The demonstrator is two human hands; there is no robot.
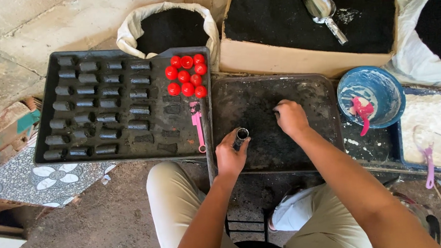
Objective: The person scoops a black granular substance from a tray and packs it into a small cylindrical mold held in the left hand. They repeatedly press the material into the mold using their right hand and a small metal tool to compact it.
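My left hand (230, 155) grips a small dark tube (242, 134) held upright with its open end up, over the near edge of a black work tray (259, 85) dusted with black powder. My right hand (291, 117) rests knuckles-up on the powder in the middle of that tray, fingers curled down onto it. Whether it holds anything is hidden. To the left lies a larger black tray (57, 156) with several rows of dark tubes lying on their sides (85, 104), a cluster of red caps (187, 75) and a pink tool (198, 126).
A sack of black powder (172, 28) and a cardboard box of powder with a metal scoop (325, 9) stand behind the trays. At right are a blue bowl with a pink spoon (370, 97), a blue tray of white powder (438, 124) and another sack (434, 31).
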